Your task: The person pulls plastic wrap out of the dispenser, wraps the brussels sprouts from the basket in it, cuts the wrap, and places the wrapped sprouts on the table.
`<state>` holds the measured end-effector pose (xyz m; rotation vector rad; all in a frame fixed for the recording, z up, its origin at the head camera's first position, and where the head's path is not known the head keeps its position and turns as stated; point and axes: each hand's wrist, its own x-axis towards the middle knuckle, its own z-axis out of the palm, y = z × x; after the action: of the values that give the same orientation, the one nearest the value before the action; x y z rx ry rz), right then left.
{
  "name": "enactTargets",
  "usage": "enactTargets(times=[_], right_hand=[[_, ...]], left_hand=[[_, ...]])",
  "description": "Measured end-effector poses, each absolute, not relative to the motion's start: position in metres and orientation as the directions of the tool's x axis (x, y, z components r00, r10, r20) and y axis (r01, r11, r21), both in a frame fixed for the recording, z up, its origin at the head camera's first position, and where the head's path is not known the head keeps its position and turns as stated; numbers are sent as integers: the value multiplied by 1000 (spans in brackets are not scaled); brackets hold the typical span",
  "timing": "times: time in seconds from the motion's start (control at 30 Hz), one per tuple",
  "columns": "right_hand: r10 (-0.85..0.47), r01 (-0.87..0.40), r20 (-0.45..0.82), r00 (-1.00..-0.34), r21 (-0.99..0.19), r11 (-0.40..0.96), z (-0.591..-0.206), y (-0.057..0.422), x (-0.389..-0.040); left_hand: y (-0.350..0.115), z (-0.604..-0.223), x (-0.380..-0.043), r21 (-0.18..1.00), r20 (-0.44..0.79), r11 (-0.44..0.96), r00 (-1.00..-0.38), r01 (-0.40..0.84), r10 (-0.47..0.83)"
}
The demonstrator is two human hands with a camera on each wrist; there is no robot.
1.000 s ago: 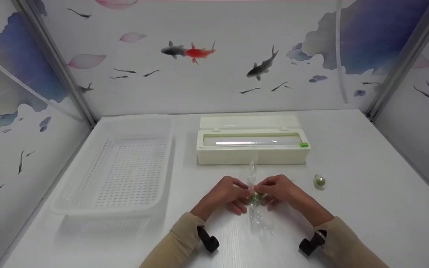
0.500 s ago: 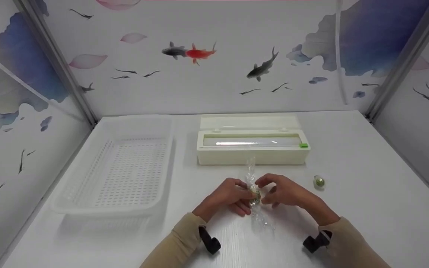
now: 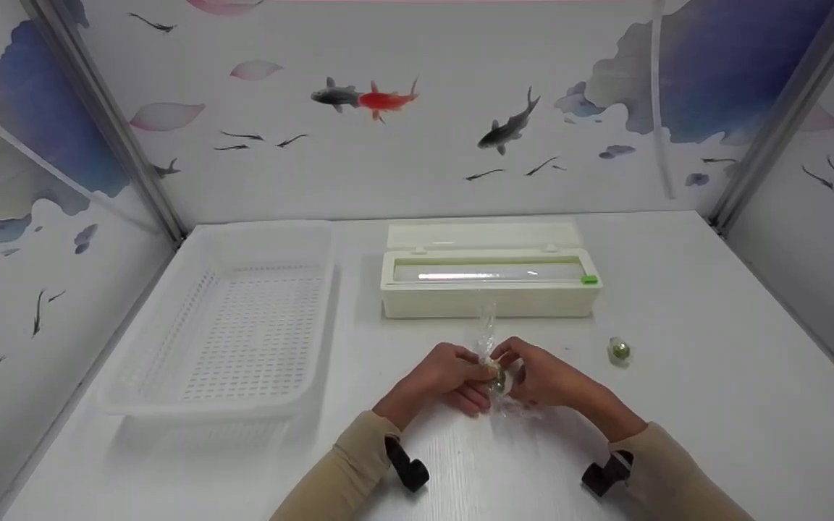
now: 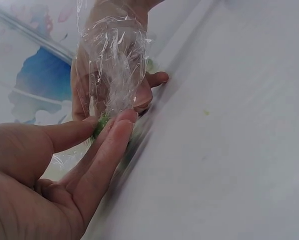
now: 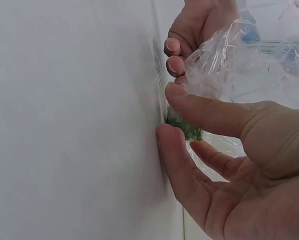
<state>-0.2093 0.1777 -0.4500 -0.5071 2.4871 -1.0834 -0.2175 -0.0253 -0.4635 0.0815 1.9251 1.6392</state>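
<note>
In the head view, my left hand (image 3: 453, 376) pinches a small green lump (image 3: 496, 380) wrapped in clear cling film (image 4: 114, 65), close above the table. Its thumb and fingertips hold the lump's left side. My right hand (image 3: 551, 373) curves around the other side, with its thumb pushing against the near end of the film. In the right wrist view a gap shows between the right thumb (image 5: 209, 112) and the fingers, with the green lump behind it. A crumpled film tail stretches away toward the dispenser box. What the lump is cannot be made out.
A cream cling film dispenser (image 3: 489, 300) stands at the back, lid raised, with a green slider (image 3: 588, 279). A second film-wrapped green ball (image 3: 619, 351) lies to the right. The white perforated basket (image 3: 326, 311) stands on the left. Printed panels enclose the table (image 3: 750, 405).
My right hand drew back from the film, then came in again against its near end. That near film tail is now bent toward the right. My left hand keeps its pinch.
</note>
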Motion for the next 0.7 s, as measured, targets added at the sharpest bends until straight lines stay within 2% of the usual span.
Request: enactTargets(times=[0.27, 0.53, 0.7], right_hand=[[-372, -26, -266, -889, -783, 622, -448, 174, -208], [-364, 4, -267, -892, -811, 586, -451, 175, -211], [-375, 34, -283, -883, -834, 551, -452, 176, -211]], left_hand=[[-30, -461, -220, 911, -402, 272, -811, -308, 425], [-37, -458, -220, 916, -383, 289, -818, -278, 429], [-39, -455, -220, 921, -339, 335, -832, -199, 438]])
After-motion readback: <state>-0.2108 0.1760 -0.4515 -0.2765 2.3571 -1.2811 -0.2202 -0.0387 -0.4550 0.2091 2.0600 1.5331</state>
